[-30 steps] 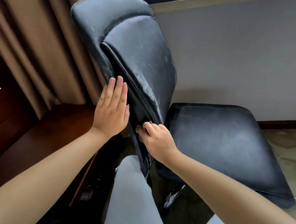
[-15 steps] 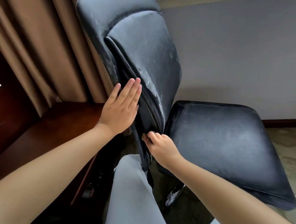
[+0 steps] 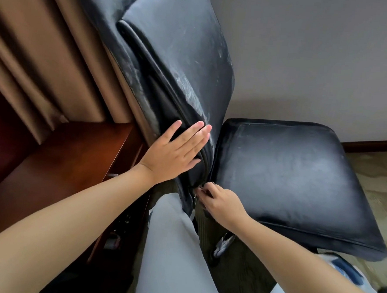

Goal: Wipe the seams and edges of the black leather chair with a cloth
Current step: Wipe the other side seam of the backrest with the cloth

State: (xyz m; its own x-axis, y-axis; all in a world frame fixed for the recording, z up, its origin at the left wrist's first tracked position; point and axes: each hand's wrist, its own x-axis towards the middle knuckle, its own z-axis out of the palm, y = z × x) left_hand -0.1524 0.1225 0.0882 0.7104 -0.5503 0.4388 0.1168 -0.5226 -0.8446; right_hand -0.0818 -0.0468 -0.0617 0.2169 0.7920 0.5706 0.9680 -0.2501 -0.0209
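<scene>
A: Start with the grip. What is the right hand doing?

B: Its fingers are curled tight at the bottom of the black leather chair, right where the lower end of the backrest meets the seat cushion. They look pinched on something small at the seam, but it is hidden under the knuckles, so I cannot tell whether that is a cloth or the leather edge itself.

A: And the left hand?

B: Flat and wide, fingers straight and close together, palm pressed on the side edge of the backrest just above the right hand. The fingertips lie across the dark seam that runs down that edge.

A: Where does the chair stand?

B: Straight ahead, turned so its side edge faces the camera. The backrest rises tilted toward the upper left, the seat spreads out to the right. The leather shows pale, dusty streaks.

A: What is around it?

B: A reddish-brown wooden desk on the left, touching or just beside the back of the chair. Behind that hang tan curtains. A plain grey wall fills the upper right, with a dark skirting board at its foot and patterned carpet below. The person's knee in light grey trousers comes up between the forearms, close against the backrest's lower end.
</scene>
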